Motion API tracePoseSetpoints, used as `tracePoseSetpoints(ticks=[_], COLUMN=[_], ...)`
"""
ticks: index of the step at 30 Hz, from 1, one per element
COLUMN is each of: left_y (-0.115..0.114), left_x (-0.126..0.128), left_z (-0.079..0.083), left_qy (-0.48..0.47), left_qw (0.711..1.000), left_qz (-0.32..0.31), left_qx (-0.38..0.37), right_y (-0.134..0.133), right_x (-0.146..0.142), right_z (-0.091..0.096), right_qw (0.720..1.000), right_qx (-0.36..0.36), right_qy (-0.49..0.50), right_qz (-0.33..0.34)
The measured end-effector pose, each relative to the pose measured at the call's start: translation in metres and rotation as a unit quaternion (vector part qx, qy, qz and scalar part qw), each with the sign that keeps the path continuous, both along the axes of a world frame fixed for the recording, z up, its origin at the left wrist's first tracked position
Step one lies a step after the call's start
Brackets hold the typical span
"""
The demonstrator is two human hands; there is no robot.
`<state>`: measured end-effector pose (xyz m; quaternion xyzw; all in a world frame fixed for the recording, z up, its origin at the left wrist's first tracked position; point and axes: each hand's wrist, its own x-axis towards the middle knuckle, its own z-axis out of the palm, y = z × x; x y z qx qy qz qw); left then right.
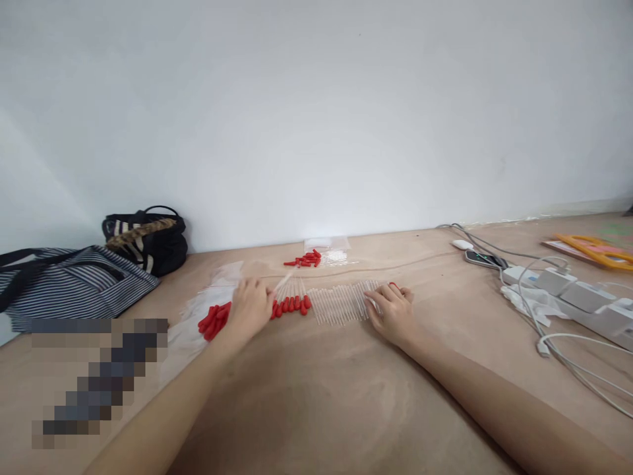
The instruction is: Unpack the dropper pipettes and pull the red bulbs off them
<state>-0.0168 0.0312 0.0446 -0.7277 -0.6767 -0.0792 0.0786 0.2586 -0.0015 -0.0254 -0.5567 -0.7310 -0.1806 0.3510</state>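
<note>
A row of clear glass dropper tubes point(341, 302) lies across the brown table point(316, 396). Several finished droppers with red rubber bulbs point(293, 304) lie at the row's left end, and more red-bulbed ones point(213, 320) are piled further left. My left hand point(250, 309) rests between those two groups, its fingers closed around a thin clear tube that points up and to the right. My right hand point(391, 310) sits at the right end of the row, fingers curled, with a red bulb showing at its fingertips. Loose red bulbs point(306, 259) lie farther back.
Clear plastic bags point(332, 245) lie by the wall and under the left pile. Two striped bags point(74, 280) point(148, 241) sit at the left. A power strip point(573, 297) with white cables, a phone point(482, 258) and an orange object point(596, 251) are at the right.
</note>
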Motion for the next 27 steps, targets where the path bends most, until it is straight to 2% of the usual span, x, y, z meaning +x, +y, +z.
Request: tracePoseSetpoints(ticks=[3,5,9,11,15,20,27], left_y=[-0.041,-0.063,-0.081,-0.080,-0.075,-0.074,-0.073], left_x=[0.015,0.026,0.040,0.042,0.040,0.037,0.037], left_z=[-0.021,-0.038,-0.058,-0.060,-0.053,-0.045,-0.046], left_qy=[-0.040,-0.075,-0.180,-0.230,-0.284,-0.313,-0.326], left_qw=[0.990,0.971,0.933,0.919,0.906,0.898,0.891], left_qz=[-0.136,-0.224,-0.312,-0.322,-0.313,-0.299,-0.303], left_qx=[-0.017,-0.028,0.013,0.015,-0.036,-0.078,-0.083], right_y=[-0.020,-0.032,-0.040,-0.038,-0.036,-0.039,-0.039], right_x=[-0.008,-0.016,-0.029,-0.031,-0.031,-0.031,-0.033], right_z=[0.002,0.003,0.004,0.003,0.000,0.002,0.001], right_qw=[0.990,0.978,0.956,0.952,0.950,0.947,0.945], right_qx=[0.031,0.039,0.030,0.027,0.033,0.021,0.008], right_qy=[-0.007,-0.024,-0.046,-0.041,-0.042,-0.048,-0.044], right_qz=[0.135,0.203,0.289,0.303,0.307,0.316,0.325])
